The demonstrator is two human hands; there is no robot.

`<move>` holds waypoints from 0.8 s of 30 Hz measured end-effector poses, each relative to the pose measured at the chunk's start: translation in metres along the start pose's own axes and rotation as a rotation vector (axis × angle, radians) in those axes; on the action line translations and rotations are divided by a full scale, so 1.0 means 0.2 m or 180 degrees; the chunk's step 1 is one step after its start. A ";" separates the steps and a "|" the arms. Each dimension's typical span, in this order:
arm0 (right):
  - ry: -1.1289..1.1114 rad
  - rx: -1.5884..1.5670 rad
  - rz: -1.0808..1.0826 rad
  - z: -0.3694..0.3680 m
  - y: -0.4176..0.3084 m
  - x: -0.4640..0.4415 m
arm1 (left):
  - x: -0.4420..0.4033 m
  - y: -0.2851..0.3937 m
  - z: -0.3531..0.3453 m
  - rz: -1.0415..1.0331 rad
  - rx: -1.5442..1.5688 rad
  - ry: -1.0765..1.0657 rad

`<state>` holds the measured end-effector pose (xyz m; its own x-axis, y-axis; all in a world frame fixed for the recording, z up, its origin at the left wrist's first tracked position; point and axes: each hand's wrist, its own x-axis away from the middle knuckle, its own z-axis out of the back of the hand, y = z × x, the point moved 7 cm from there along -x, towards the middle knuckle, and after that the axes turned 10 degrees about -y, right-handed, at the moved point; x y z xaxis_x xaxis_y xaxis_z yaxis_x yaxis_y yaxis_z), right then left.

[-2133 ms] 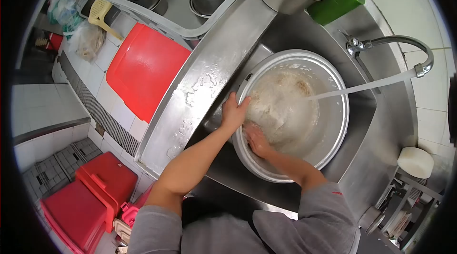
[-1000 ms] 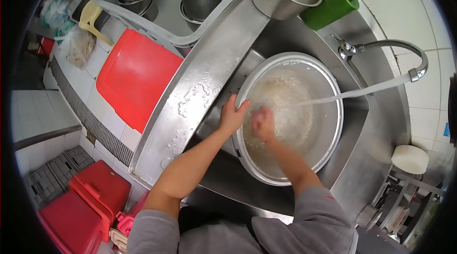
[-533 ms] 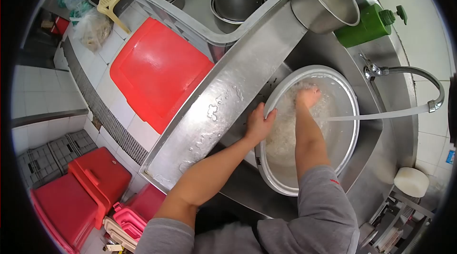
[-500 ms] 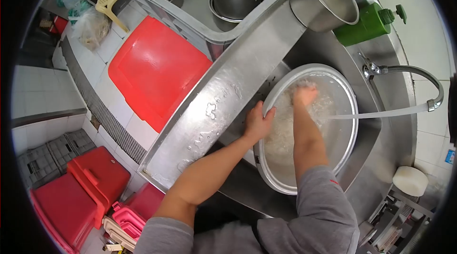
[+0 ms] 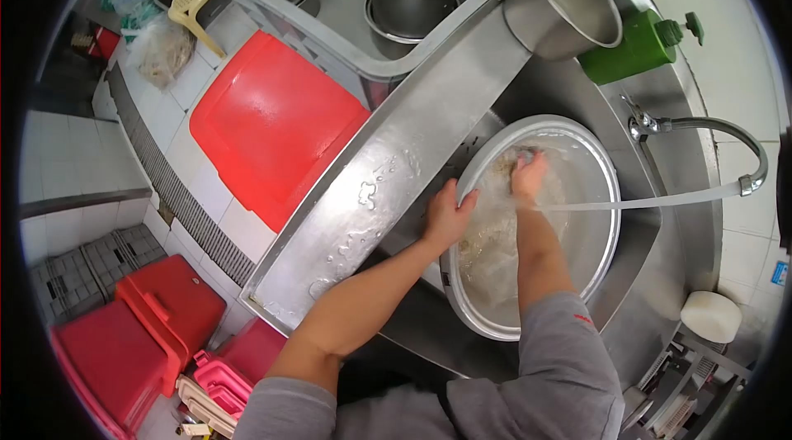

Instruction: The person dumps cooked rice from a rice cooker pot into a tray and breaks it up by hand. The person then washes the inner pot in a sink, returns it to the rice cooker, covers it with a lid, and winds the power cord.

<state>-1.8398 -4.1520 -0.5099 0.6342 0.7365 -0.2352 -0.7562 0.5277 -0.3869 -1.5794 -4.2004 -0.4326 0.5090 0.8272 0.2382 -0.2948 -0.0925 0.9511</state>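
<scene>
A big round metal basin (image 5: 615, 192) sits tilted in the steel sink, with cloudy, whitish water (image 5: 491, 267) inside. My left hand (image 5: 448, 213) is closed on the basin's left rim, thumb on the inside. Down in the basin, near its far wall, is my right hand (image 5: 529, 176), with curled fingers. Something small and greyish shows at those fingertips, too unclear to name. Water streams from the flexible spout of the tap (image 5: 751, 180) and meets my right wrist.
A green pump bottle (image 5: 631, 48) and a steel pot (image 5: 524, 19) stand beyond the sink. Left of it runs a wet steel ledge (image 5: 351, 209). A grey crate (image 5: 388, 67) holds several metal bowls. A red lid (image 5: 276, 126) lies beside the ledge.
My right hand has moved slightly down and right within the basin, and the water around it churns less. The stream now reaches my right wrist. My left hand keeps its hold.
</scene>
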 end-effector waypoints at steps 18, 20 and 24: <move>-0.0622 0.0834 -0.1012 -0.13 -0.08 0.03 | 0.01 -0.01 -0.01 0.0030 0.0030 -0.0014; 0.0493 0.2393 0.0300 -0.13 -0.32 0.15 | 0.02 0.01 -0.02 -0.0063 -0.0194 0.0097; -0.0786 0.1190 0.1607 -0.11 -0.42 0.40 | 0.01 0.01 -0.02 -0.0162 0.0036 0.0077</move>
<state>-1.7221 -4.1467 -0.5153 0.1665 0.9829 -0.0780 -0.9832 0.1715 0.0621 -1.5808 -4.1965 -0.4314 0.5035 0.8440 0.1847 -0.2596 -0.0561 0.9641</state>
